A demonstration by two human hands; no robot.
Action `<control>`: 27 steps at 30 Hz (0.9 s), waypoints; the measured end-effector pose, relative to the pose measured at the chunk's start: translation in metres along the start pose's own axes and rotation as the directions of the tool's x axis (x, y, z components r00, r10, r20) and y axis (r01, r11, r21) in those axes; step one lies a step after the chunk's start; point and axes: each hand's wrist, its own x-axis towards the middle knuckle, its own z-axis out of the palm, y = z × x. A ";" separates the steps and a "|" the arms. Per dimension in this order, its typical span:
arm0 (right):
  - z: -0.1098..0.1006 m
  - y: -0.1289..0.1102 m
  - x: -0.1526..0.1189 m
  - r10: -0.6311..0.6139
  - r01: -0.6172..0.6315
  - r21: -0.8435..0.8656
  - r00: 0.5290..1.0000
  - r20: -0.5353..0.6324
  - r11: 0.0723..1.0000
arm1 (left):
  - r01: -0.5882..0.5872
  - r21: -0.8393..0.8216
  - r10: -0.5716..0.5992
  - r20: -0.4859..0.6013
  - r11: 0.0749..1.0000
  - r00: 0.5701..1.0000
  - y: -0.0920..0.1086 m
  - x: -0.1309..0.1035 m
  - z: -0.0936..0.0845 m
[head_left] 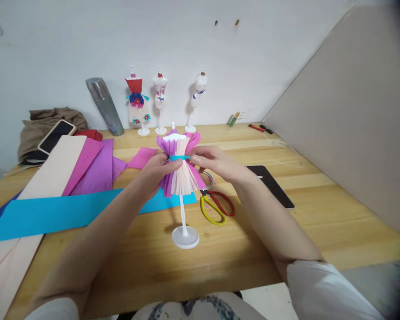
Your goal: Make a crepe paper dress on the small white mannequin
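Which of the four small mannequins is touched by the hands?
The front mannequin, with a turquoise band across its waist: left hand and right hand are both on it. The other three mannequins stand behind, near the wall.

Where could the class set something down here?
Bare wood lies between the flat black rectangle and upright grey panel, and in front of the round white mannequin base. Left is crowded: a long turquoise strip crosses a peach sheet.

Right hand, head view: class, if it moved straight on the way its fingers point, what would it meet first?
The right hand would probably meet the blue band around the pleated dress; it seems to be at the band's end, though exact contact is unclear.
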 end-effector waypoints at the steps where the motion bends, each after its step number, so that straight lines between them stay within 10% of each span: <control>1: 0.002 0.002 0.001 0.004 -0.004 0.004 1.000 -0.009 1.000 | 0.018 0.001 -0.018 0.016 1.000 1.000 -0.001 0.001 -0.001; 18: -0.004 0.012 -0.001 0.033 -0.053 -0.271 0.996 -0.078 0.961 | 0.156 0.034 -0.150 -0.148 0.987 0.978 -0.009 0.014 -0.023; 27: 0.010 -0.004 -0.011 -0.074 0.165 -0.197 0.913 0.400 0.966 | 0.193 0.044 -0.191 -0.033 0.980 0.981 -0.014 0.018 -0.034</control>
